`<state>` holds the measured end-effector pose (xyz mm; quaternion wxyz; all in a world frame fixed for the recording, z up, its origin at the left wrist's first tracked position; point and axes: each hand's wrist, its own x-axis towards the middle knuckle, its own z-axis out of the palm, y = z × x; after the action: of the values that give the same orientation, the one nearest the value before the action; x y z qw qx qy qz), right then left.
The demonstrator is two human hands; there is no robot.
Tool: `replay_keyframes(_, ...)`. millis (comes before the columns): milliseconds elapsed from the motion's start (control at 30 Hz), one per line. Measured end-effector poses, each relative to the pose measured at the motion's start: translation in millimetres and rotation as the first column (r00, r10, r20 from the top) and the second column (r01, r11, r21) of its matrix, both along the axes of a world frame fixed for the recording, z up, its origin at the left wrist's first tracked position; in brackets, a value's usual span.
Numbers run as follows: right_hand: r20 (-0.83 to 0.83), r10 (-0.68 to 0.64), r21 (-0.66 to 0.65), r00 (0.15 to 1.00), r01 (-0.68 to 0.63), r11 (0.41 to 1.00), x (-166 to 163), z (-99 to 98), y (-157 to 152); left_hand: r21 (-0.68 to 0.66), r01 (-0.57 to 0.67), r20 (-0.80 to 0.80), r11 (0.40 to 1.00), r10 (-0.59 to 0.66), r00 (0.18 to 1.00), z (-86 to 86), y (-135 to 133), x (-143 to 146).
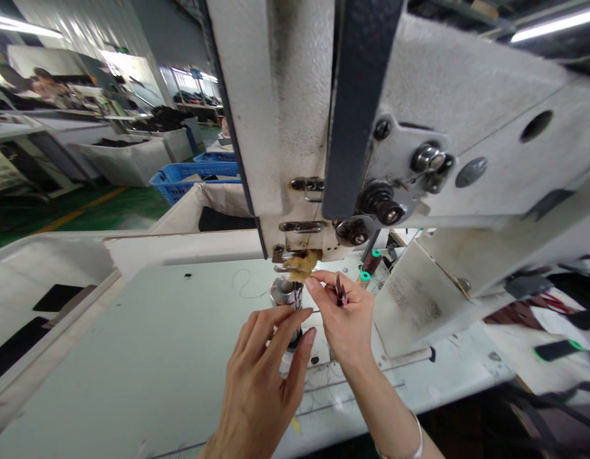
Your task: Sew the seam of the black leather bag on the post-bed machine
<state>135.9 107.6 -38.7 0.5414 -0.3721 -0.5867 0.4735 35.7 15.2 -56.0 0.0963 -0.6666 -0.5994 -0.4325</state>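
Observation:
A large off-white sewing machine head [295, 95] fills the upper middle of the view, with its needle bar and presser foot [288, 290] just below. My left hand [264, 373] reaches up under the needle, fingers pinched close at the presser foot area. My right hand [343, 315] is closed in a pinch beside the needle, with a small dark tool, perhaps snips or tweezers [340, 290], tucked in its fingers. A yellowish felt pad [302, 262] hangs above the needle. Whether thread lies between my fingertips is too fine to see.
The pale green sewing table [132, 357] spreads to the left. A brown thread spool with green ends [370, 262] lies behind my right hand. Blue crates [194, 175] and white bins [127, 156] stand at the far left. Dark straps [553, 306] lie at the right.

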Motion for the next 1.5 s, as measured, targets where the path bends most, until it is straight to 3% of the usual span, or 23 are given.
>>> replay_keyframes(1500,0.048,-0.063,0.071,0.997,0.060,0.996,-2.2,-0.5,-2.9,0.002,-0.009,-0.026,1.000,0.009,1.000,-1.5,1.4,-2.4)
